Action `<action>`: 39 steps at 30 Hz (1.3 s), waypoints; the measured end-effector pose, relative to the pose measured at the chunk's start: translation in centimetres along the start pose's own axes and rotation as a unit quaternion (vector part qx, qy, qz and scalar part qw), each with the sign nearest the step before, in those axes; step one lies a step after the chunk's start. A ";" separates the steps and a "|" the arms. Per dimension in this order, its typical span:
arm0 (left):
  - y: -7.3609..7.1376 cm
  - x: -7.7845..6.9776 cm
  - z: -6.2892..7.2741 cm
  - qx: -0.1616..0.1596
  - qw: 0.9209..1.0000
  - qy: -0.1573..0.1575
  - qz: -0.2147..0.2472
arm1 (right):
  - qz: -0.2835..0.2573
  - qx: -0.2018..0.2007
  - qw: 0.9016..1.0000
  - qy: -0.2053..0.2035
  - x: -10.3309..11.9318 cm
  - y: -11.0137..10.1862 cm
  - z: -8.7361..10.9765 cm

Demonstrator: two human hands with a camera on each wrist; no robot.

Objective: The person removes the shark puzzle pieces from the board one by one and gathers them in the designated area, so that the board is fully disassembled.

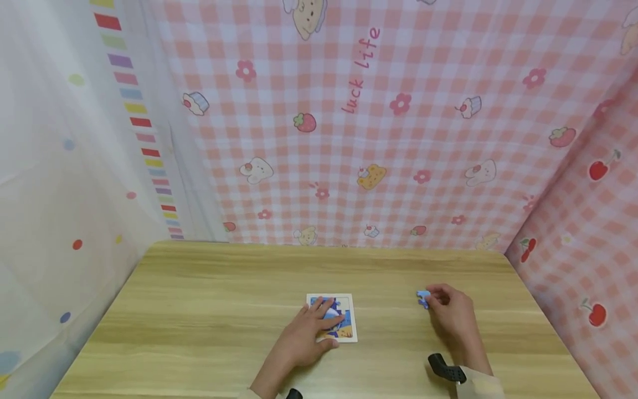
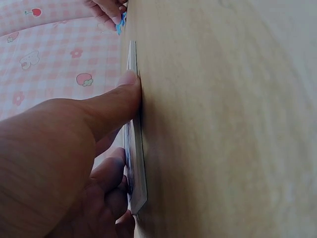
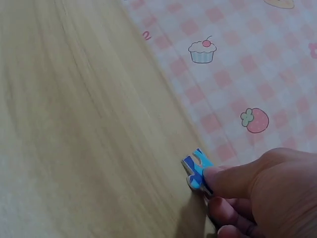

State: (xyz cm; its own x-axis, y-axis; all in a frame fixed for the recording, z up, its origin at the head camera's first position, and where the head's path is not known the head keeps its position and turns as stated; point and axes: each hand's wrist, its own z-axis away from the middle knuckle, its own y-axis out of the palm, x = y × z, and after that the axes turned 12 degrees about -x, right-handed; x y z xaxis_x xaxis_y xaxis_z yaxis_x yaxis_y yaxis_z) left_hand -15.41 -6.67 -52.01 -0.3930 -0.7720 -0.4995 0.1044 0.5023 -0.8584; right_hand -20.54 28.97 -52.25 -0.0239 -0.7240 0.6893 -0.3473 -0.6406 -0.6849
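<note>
A small square jigsaw puzzle board (image 1: 354, 336) with a white border lies on the wooden table. My left hand (image 1: 310, 331) rests on it, fingers spread over the blue and yellow picture and thumb at its near edge. In the left wrist view that thumb touches the edge of the board (image 2: 140, 173). The upper right of the picture shows a pale gap beside the fingers. To the right, my right hand (image 1: 454, 311) pinches a blue jigsaw piece (image 3: 194, 171) between thumb and fingers, just above or at the tabletop; contact cannot be told.
The wooden table (image 1: 224, 288) reaches back to a pink checked curtain (image 1: 339, 149). A white dotted curtain (image 1: 75, 194) hangs at the left, and a cherry-print cloth (image 1: 588, 266) at the right. Black wrist mounts (image 1: 446, 368) sit at both sleeves.
</note>
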 end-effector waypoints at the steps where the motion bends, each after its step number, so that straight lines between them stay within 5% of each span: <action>1: 0.1 0.0 0.0 0.001 1.000 -0.001 0.000 | 0.007 -0.005 1.000 -0.003 -0.1 0.0 0.0; 19: 0.9 -0.1 0.3 -0.002 1.000 0.002 -0.004 | 0.034 0.002 0.999 0.000 -0.5 -0.3 0.7; 30: 0.9 -0.2 -0.1 -0.033 0.999 0.002 -0.001 | -0.003 -0.049 0.998 -0.046 1.7 1.0 0.6; 39: 0.1 0.8 -0.3 -0.037 0.999 -0.011 0.026 | -0.042 -0.032 0.993 -0.110 4.3 4.4 1.5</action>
State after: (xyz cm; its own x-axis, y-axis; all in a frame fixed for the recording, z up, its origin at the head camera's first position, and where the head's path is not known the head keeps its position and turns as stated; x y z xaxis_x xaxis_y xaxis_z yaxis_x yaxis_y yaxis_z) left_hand -15.94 -7.13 -52.45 -0.3693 -0.7520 -0.5460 0.0562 0.5684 -0.8209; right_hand -20.77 22.61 -52.68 0.2106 -0.7110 0.6709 -0.3983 -0.6891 -0.6054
